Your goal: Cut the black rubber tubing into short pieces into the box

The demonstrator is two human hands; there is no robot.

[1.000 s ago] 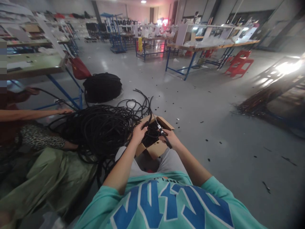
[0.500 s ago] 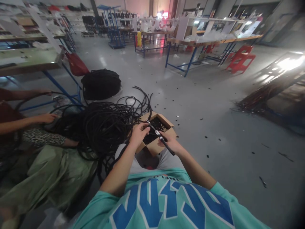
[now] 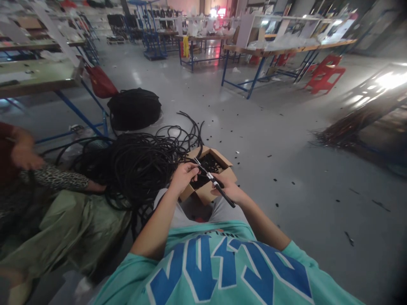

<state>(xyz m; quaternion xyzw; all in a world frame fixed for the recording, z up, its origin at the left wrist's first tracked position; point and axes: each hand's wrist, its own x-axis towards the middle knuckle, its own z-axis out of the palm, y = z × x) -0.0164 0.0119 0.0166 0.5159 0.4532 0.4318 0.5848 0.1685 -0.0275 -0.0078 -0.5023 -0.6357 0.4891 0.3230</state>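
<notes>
My right hand is wrapped round a slim tool with dark handles and thin metal tips, which points up and left over the box. The fingers of my left hand are pinched together beside the metal tips; what they hold is too small to make out. Below both hands an open cardboard box holds many small black pieces. A large tangle of black tubing lies against the left side of the box.
At the left sits a person with a hand near the tubing. A black bundle lies on the floor beyond. Blue-legged tables, a red stool and a rack of thin strands stand farther off.
My left fingers have drawn closer together near the tool's tips. The person at the left has pulled back an arm, and the tubing there hangs differently.
</notes>
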